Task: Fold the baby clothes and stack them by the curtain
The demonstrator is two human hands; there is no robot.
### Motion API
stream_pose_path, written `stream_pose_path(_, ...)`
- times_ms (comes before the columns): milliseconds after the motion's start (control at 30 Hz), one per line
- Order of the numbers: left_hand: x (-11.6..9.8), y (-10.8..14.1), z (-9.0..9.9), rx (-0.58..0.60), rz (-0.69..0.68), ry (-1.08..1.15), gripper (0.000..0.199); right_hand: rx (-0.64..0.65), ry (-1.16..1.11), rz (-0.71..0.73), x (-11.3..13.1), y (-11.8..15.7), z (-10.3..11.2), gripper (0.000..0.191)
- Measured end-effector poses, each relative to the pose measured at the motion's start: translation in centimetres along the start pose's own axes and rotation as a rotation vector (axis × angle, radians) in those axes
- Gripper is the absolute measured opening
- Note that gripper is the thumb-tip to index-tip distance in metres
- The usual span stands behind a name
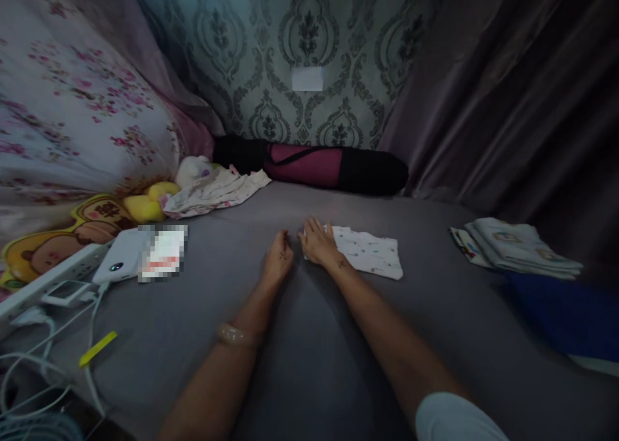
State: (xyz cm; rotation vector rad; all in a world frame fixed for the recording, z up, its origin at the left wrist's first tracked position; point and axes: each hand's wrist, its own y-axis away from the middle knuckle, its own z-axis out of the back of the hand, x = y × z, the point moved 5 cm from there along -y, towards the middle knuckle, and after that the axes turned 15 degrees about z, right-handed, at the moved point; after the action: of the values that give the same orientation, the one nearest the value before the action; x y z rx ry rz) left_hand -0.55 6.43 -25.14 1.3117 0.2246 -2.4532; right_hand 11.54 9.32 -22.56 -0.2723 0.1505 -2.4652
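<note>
A small folded white cloth (370, 251) with a sparse print of tiny figures lies flat on the grey bed sheet. My right hand (319, 242) rests palm down on its left end, fingers stretched out and slightly spread. Just left of the cloth, apart from it, my left hand (279, 255) is at the sheet on its edge. Its fingers look curled together, with nothing visible in them; their tips are dark and partly hidden. A pale bangle circles my left forearm.
On the right are a stack of folded cloths (520, 247) and a blue item (570, 312). At left lie a white phone (123, 257), a power strip (53, 276), cables and a yellow strip (98, 349). Plush toys, crumpled cloth (217, 193) and a long black-and-maroon bag (309, 165) line the back.
</note>
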Motion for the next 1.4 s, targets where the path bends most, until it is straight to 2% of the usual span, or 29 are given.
stream_pose_path(233, 0.8, -0.8, 0.3, -0.022, 0.068, 0.048, 0.041, 0.073, -0.077, -0.009, 1.0, -0.2, -2.5, 0.060)
stream_pose_path(467, 0.8, -0.9, 0.1, -0.021, 0.005, 0.027, 0.038, 0.040, -0.232, 0.005, 0.4, -0.3, -1.3, 0.059)
stream_pose_path(600, 0.6, -0.6, 0.0, -0.040, -0.041, -0.020, 0.038, -0.048, -0.279, -0.001, -1.8, 1.6, 0.9, 0.059)
stream_pose_path(733, -0.7, 0.5, -0.2, -0.054, -0.180, -0.142, 0.038, -0.049, -0.156, -0.149, -5.9, 6.7, 2.7, 0.057)
stream_pose_path(867, -3.2, 2.8, -1.7, 0.016, -0.451, -0.275, 0.042, -0.030, -0.047, -0.282, -9.0, 11.0, 3.7, 0.057)
stream_pose_path(1000, -4.6, 5.3, -4.4, 0.173, -0.615, -0.439, 0.048, 0.003, -0.016, -0.237, -8.9, 11.9, 3.1, 0.058)
stream_pose_path(1167, -4.0, 6.3, -6.2, 0.327, -0.602, -0.573, 0.049, 0.018, -0.027, -0.191, -7.7, 11.5, 2.2, 0.054)
stream_pose_path(1400, -3.6, 5.8, -6.4, 0.303, -0.588, -0.657, 0.049, 0.037, -0.051, -0.195, -8.5, 11.9, 2.2, 0.055)
